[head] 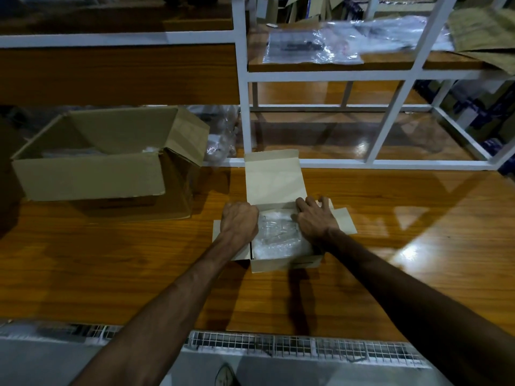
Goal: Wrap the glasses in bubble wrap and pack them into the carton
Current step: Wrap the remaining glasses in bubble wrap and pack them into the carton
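A small beige carton [284, 265] lies open on the wooden table, its lid flap [271, 176] standing up at the far side. Inside it rests a bundle of clear bubble wrap [278, 232] with glasses faintly visible through it. My left hand [240, 221] is curled at the carton's left edge, fingers tucked down against the wrap; whether it grips anything is hidden. On the right edge my right hand [315, 217] lies with fingers spread, pressing on the wrap and the right side flap [345, 221].
A large open brown cardboard box [92, 174] sits at the left of the table. A white metal shelf frame [245, 93] stands behind, with clear plastic bags [312, 47] on its wooden shelf and more bags [220, 135] behind the big box. A wire grid [306, 346] runs along the near edge.
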Tool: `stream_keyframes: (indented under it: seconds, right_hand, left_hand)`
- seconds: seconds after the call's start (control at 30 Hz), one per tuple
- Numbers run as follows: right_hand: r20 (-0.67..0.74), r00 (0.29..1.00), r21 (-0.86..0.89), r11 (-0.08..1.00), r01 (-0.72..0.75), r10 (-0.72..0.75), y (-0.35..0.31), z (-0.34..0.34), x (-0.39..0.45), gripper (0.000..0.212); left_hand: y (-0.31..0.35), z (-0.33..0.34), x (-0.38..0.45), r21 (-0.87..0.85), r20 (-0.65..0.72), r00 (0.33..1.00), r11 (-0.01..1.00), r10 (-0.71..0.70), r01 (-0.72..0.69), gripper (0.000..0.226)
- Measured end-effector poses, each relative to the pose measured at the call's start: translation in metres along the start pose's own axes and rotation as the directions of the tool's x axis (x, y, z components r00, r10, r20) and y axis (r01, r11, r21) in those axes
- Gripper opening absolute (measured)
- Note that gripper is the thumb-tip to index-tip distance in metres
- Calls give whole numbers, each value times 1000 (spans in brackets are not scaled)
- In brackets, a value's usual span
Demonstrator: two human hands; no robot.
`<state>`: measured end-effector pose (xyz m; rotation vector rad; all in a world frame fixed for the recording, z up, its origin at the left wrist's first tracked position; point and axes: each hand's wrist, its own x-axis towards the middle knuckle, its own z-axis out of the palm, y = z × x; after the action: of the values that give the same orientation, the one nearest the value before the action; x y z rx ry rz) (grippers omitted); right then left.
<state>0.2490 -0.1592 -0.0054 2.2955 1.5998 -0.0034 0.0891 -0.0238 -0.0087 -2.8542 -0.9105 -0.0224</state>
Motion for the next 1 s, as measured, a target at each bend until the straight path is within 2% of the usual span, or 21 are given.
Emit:
stream_keyframes:
  seconds: [0.1,0.23,0.3,0.47,0.57,0.77,0.87,1.0]
  right_hand:
    - [30,999,44,999,-31,29,-2,3,1,30]
    - [83,996,40,999,-19,16,-4,-4,4,30]
    - [89,996,62,998,-12,6,-3,-8,2,32]
    - [-38,998,157,986,-46,52,3,-14,-18,34]
    - [-33,995,291,953,-84,98,2,-11,-28,38]
    - [-111,954,578,799,-165,278,3,-14,-42,27]
    - [-194,901,800,594,-83,387,-9,-10,-55,23]
    - [-219,864,903,429,3,454,-47,-5,-77,17]
  left_hand:
    - [3,-3,-2,47,27,1000,999,1,-3,16]
    - [6,-6,0,92,77,997,996,-22,15,5]
    - [8,-6,0,98,53,999,995,-7,1,6]
    - [-7,3,-8,-144,-114,992,989,-59,42,14]
    - [-10,3,-17,-291,-155,983,955,-99,51,18]
    - [-9,-8,-38,-499,-152,985,867,-83,-4,17]
    - [-8,-9,-65,-654,-151,984,756,-96,-27,17]
    - [-16,-9,-114,-752,-112,986,659,-119,-6,15]
